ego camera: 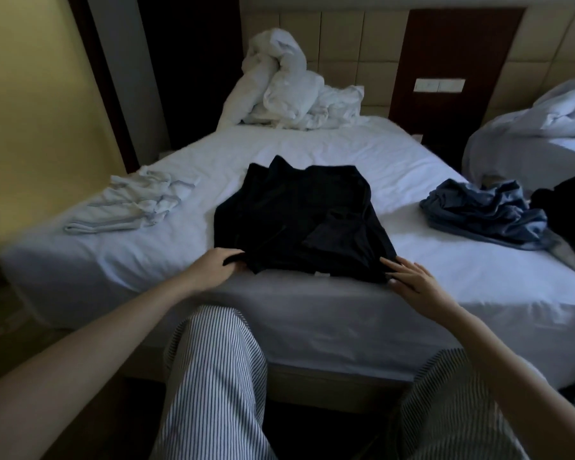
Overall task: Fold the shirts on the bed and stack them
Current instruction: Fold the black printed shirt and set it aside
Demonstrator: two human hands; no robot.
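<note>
While the person's striped trousers (213, 376) fill the bottom of the view, both bare arms reach forward to the near edge of the bed (312, 313). The left hand (218, 265) has its fingers curled round the near left corner of the black shirt (299, 220), pinching the fabric. The right hand (412, 283) lies flat with straight fingers spread, its fingertips touching the shirt's near right corner without gripping it. The black shirt sits between the two hands and just beyond them, partly folded (one flap lies across its right side), close to the mattress edge. Farther left, apart from it, a white shirt (136, 204) lies roughly folded; to the right a blue shirt (485, 214) is crumpled in a heap. At the head of the bed a white duvet (289, 91) is bunched against the padded headboard (342, 31). A second bed (528, 134) stands at far right.
</note>
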